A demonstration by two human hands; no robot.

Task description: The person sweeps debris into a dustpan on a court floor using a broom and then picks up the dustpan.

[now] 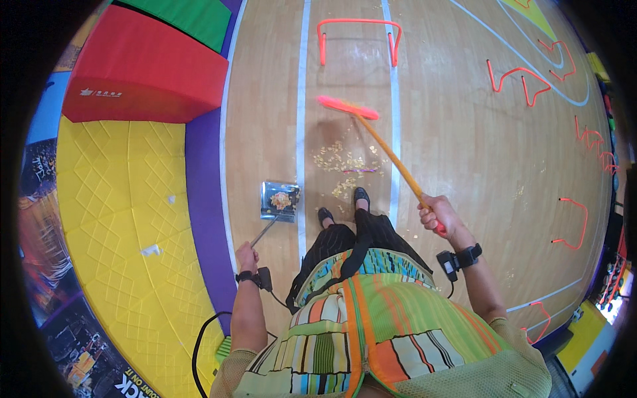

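Observation:
My right hand is closed around the end of an orange broom handle. The broom's pink head is at the far end, lifted or resting beyond the scraps; which one I cannot tell. My left hand grips the thin metal handle of a dustpan, whose shiny pan stands at my left beside a white floor line. Small pale flakes lie heaped in the pan. More pale flakes are scattered on the wood floor before my shoes, with a thin purple and pink strip among them.
An orange hurdle stands ahead across the lane, and several more are at the right, including a nearby one. Along the left run a purple padded edge, yellow padding and a red foam block.

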